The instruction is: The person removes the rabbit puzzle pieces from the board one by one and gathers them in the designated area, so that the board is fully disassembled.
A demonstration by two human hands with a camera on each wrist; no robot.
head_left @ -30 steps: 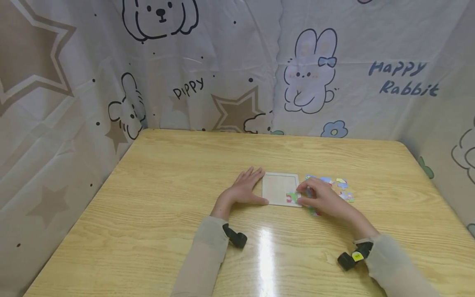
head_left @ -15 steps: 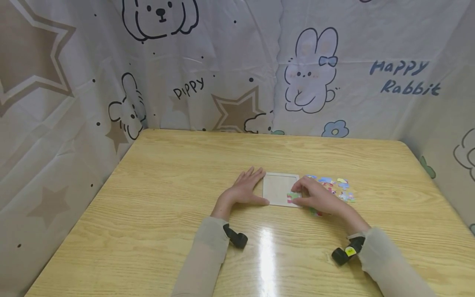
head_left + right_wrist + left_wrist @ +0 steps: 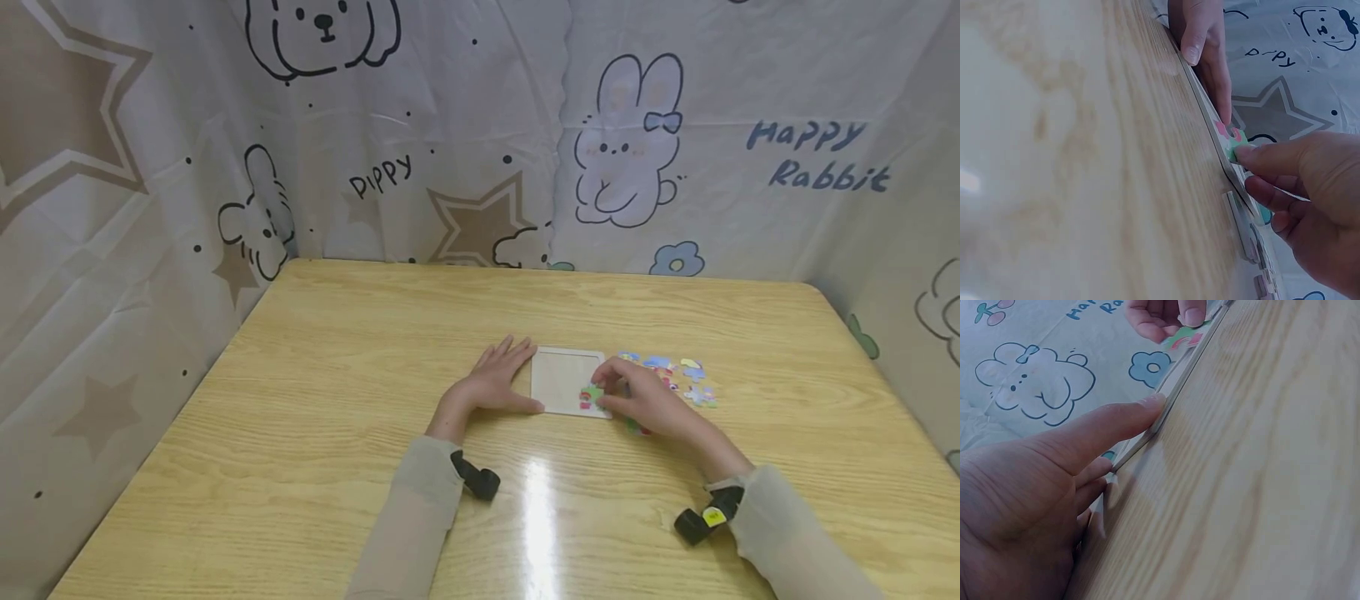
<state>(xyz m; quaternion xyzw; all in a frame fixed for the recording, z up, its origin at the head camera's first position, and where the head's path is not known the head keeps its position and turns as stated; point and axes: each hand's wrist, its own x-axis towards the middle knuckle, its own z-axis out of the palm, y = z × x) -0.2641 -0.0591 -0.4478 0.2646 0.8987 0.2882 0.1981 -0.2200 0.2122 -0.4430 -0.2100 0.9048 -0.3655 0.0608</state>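
A shallow square puzzle tray point(image 3: 558, 375) with a pale rim lies on the table. My left hand point(image 3: 491, 387) rests at its left side with fingers spread, thumb on the near left corner. In the left wrist view that thumb point(image 3: 1116, 419) lies along the rim. Over the tray's near right corner, my right hand point(image 3: 651, 398) pinches a green and red jigsaw piece point(image 3: 588, 396) between thumb and fingers. The right wrist view shows the piece point(image 3: 1235, 140) tilted at the thumb tip, close over the tray. Part of it is hidden by the fingers.
Several loose jigsaw pieces point(image 3: 699, 395) lie right of the tray, partly hidden behind the right hand. The wooden table point(image 3: 337, 375) reaches back to a printed cloth point(image 3: 450, 125) hanging behind and at both sides.
My right hand moved left over the tray corner, then drew back slightly. The jigsaw piece has turned and tilts differently in its pinch. The left hand stays still.
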